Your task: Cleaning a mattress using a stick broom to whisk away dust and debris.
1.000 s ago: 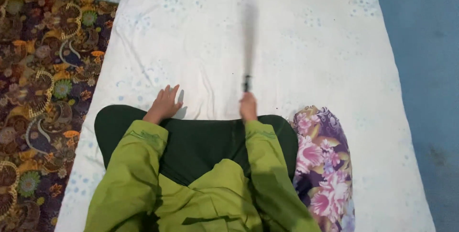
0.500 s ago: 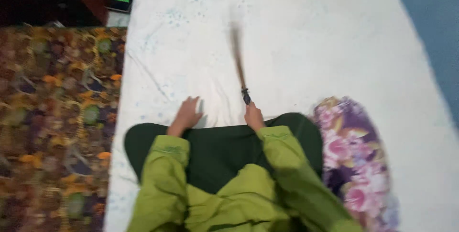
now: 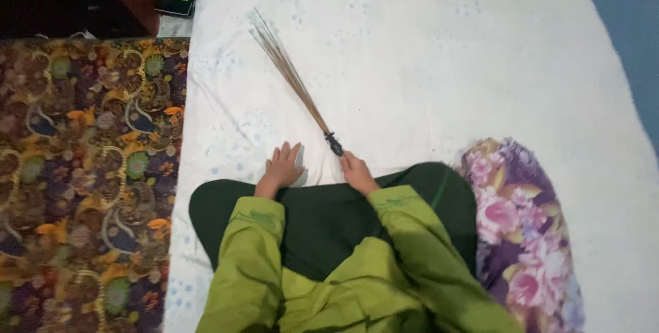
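Your right hand (image 3: 357, 170) is closed around the dark handle of a stick broom (image 3: 292, 75), whose thin bristles fan toward the upper left of the frame over the white sheet (image 3: 439, 65). Your left hand (image 3: 283, 167) lies flat, fingers spread, on the sheet just beside it. A patterned carpet (image 3: 82, 168) fills the left; a floral cloth (image 3: 522, 237) sits lower right.

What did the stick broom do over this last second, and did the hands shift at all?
The stick broom swung leftward: its bristle end pointed straight away from the person before and now leans toward the patterned carpet. The right hand has kept hold of its dark handle throughout. The left hand stays flat on the white sheet. The floral cushion remains beside the person's right knee.
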